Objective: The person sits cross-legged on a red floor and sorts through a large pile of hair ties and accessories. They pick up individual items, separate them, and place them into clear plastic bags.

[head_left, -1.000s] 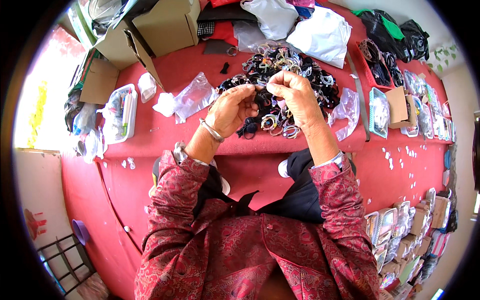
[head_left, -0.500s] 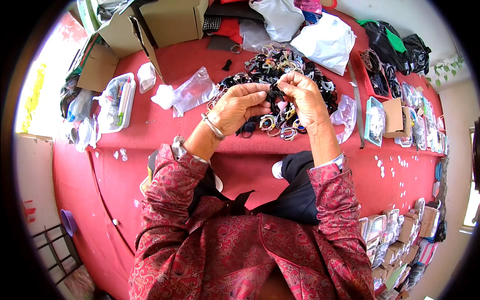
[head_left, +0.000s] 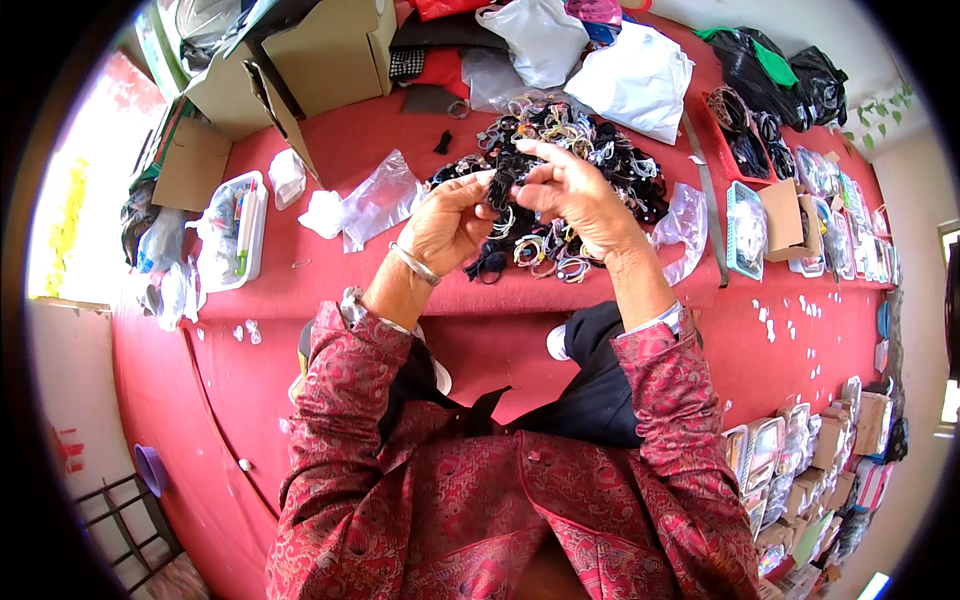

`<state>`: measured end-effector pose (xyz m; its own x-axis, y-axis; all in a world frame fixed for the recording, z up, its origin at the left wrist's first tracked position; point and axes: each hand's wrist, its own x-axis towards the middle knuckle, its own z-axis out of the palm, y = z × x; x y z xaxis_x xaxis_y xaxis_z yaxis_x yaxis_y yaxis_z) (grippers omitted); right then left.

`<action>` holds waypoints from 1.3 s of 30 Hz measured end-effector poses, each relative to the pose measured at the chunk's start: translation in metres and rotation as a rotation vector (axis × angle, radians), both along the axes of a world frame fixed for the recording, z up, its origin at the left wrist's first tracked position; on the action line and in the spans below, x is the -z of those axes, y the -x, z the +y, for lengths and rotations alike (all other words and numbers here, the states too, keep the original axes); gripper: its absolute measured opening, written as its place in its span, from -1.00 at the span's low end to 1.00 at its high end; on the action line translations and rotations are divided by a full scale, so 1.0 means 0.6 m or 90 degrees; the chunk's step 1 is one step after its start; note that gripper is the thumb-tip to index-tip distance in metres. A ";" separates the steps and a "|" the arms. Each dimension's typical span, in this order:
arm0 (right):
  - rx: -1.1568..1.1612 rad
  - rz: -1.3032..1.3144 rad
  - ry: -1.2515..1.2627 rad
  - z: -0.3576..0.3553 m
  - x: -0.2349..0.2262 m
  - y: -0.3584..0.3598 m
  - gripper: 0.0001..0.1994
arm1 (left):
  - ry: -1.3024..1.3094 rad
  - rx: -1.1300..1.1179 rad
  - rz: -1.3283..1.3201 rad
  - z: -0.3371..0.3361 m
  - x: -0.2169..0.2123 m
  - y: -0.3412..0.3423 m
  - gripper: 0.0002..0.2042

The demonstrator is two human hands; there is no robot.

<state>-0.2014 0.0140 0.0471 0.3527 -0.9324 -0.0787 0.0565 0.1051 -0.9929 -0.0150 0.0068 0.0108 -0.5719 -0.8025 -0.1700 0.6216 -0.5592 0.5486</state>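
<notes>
Over a heap of hair ties (head_left: pixel 585 125), mostly black with some coloured and pale ones, I hold a dark bunch of black hair ties (head_left: pixel 512 185). My left hand (head_left: pixel 445 222), wearing a metal bangle, is closed with thumb and fingers pinching the bunch on its left side. My right hand (head_left: pixel 580 195) is at the right side of the bunch, its index finger stretched out and its fingers apart. Whether its thumb touches the bunch, I cannot tell. Loose ties with coloured charms lie just below my fingers.
Left of the heap lie a clear plastic bag (head_left: pixel 385 200) and a white tray (head_left: pixel 258 228) of packets. White bags (head_left: pixel 635 80) and cardboard boxes (head_left: pixel 330 55) stand behind. To the right are a red basket (head_left: pixel 722 130), a blue basket (head_left: pixel 735 245) and an open carton (head_left: pixel 785 222).
My hands have shifted slightly left. The right fingers have parted from their pinch and the index finger now stretches out. More of the black bunch shows between my hands.
</notes>
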 end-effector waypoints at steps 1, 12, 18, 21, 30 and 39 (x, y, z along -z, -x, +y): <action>-0.030 0.040 0.030 0.003 0.001 -0.002 -0.43 | 0.011 0.020 0.004 -0.002 0.009 -0.003 -0.89; 0.053 0.056 0.012 0.015 -0.022 -0.003 -0.86 | 0.050 0.111 -0.166 0.008 -0.008 0.004 -0.76; 0.129 -0.044 -0.143 -0.006 0.030 -0.009 -0.85 | 0.276 0.152 -0.442 0.007 -0.008 0.009 -0.76; 0.163 -0.087 -0.240 -0.005 0.032 -0.001 -0.86 | 0.300 0.147 -0.475 0.012 -0.012 0.017 -0.78; 0.071 -0.111 -0.149 -0.013 0.022 0.018 -0.57 | 0.128 0.150 -0.166 0.017 -0.010 0.010 -0.75; 0.087 -0.092 -0.067 -0.001 0.027 -0.004 -0.85 | 0.183 0.234 -0.202 0.006 -0.008 -0.001 -0.69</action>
